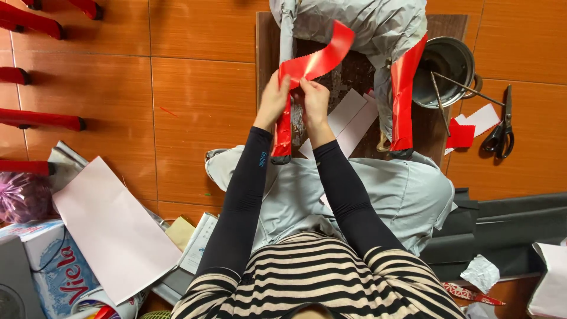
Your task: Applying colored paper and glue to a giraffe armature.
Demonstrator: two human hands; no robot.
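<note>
My left hand (273, 101) and my right hand (314, 100) both grip a glossy red paper strip (319, 59) with a zigzag edge. The strip's free end curls up and to the right. Its lower part runs down a leg (282, 133) of a grey paper figure (366, 26) that stands on a dark wooden board (348, 77). The figure's other leg (403, 97) is wrapped in the same red paper. White paper pieces (349, 121) lie on the board under my right hand.
A metal pot (446, 68) with thin sticks sits at the board's right. Black scissors (501, 127) and red and white scraps (466, 130) lie on the orange tile floor. A pink sheet (112, 230), boxes and red bars (35, 121) crowd the left.
</note>
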